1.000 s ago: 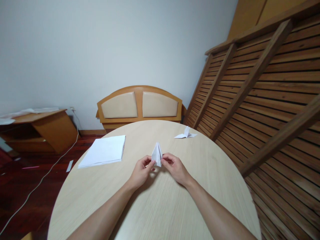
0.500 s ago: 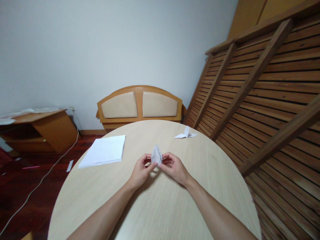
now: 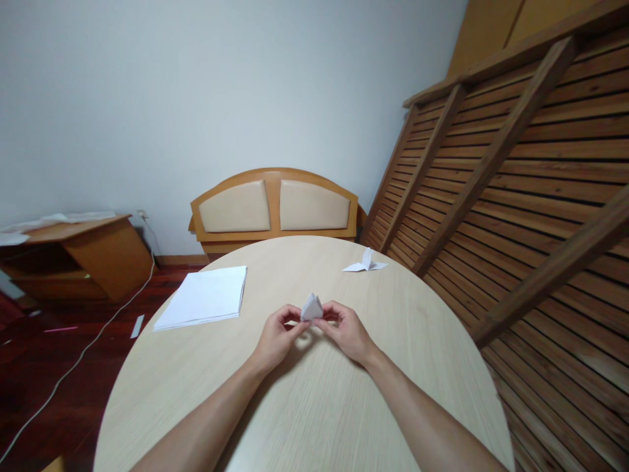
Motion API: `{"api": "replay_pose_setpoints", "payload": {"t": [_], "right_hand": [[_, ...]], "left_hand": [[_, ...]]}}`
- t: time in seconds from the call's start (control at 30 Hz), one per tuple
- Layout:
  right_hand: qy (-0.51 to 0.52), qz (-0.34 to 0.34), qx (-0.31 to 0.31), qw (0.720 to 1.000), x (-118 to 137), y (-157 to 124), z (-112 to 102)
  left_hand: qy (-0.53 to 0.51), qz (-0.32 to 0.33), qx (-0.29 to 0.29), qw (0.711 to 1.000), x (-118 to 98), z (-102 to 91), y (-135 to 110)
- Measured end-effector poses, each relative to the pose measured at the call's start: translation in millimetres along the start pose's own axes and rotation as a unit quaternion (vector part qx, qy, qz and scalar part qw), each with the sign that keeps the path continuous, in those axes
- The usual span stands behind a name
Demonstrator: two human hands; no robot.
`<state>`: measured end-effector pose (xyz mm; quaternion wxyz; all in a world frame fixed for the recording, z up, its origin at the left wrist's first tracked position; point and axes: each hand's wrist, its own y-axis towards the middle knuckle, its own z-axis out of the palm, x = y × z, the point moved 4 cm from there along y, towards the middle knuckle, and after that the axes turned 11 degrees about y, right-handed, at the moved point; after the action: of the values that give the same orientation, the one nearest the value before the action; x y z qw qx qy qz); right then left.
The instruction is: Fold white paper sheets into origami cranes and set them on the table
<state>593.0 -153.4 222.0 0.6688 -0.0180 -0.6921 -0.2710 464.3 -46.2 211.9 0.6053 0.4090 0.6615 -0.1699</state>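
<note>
A small piece of folded white paper (image 3: 311,308) with a pointed top is held between my two hands, over the middle of the round table (image 3: 314,406). My left hand (image 3: 279,333) pinches its left side and lower edge with thumb and fingers. On the right side my right hand (image 3: 346,329) grips it the same way, the thumbs nearly meeting at the bottom. Parts of the paper's lower edge and back are hidden by my fingers.
A stack of white paper sheets (image 3: 209,296) lies at the table's left. Farther back on the right stands a winged folded paper figure (image 3: 366,262). Wooden slats (image 3: 491,170) lean along the right side, and a padded headboard (image 3: 275,203) is behind the table.
The folded paper's tall point has come down, so it now looks shorter and its top is tilted. Both hands have kept their hold and barely shifted.
</note>
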Motion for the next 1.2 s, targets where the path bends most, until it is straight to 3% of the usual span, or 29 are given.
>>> {"api": "replay_pose_setpoints", "payload": {"t": [0.3, 0.57, 0.77, 1.03, 1.2], "right_hand": [[0.060, 0.071, 0.026, 0.995, -10.5, -0.8, 2.0], [0.074, 0.109, 0.009, 0.991, -13.7, 0.7, -1.6], [0.072, 0.086, 0.026, 0.993, -11.5, 2.0, -1.0], [0.096, 0.071, -0.033, 0.992, -17.2, 1.7, -5.6], [0.068, 0.051, -0.018, 0.996, -17.0, 2.1, -4.5]], "left_hand": [[0.019, -0.020, 0.008, 1.000, 4.7, -1.7, 1.4], [-0.013, -0.057, 0.031, 0.998, 5.4, 3.1, 2.2], [-0.024, -0.074, 0.022, 0.997, 5.0, 1.9, 2.7], [-0.049, -0.062, -0.028, 0.996, 7.6, 1.3, 3.6], [-0.025, -0.050, -0.015, 0.998, 6.0, 0.7, 2.6]]}}
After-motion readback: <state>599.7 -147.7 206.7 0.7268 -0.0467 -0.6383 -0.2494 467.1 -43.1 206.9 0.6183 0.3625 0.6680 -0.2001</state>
